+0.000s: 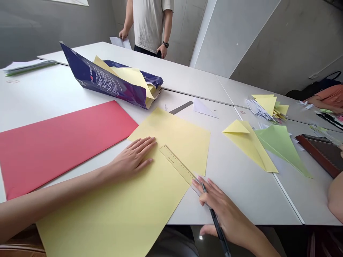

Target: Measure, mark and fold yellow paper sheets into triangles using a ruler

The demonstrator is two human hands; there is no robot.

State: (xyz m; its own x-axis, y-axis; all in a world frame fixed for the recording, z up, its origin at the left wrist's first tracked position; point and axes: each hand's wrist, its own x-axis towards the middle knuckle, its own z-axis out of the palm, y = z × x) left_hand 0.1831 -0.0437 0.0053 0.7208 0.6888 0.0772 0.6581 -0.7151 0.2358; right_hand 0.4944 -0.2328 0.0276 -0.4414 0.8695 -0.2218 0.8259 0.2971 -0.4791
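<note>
A large sheet of yellow paper [115, 210] lies before me, overlapping another yellow sheet or part at its far side and hanging past the table's front edge. My left hand [134, 155] rests flat on it, fingers stretched out. A clear plastic ruler [178, 164] lies slantwise across the paper, its near end under the fingers of my right hand [218, 205]. Tucked between the fingers of that hand is a dark pen [217, 223], tip pointing away from me; the thumb stands apart from it.
Red paper [66, 142] lies at the left. Behind are an opened blue package [107, 80] of yellow sheets and a metal ruler [181, 107]. Folded yellow [249, 146] and green paper [284, 146] lie right. A person [150, 25] stands opposite; others' arms show at the right.
</note>
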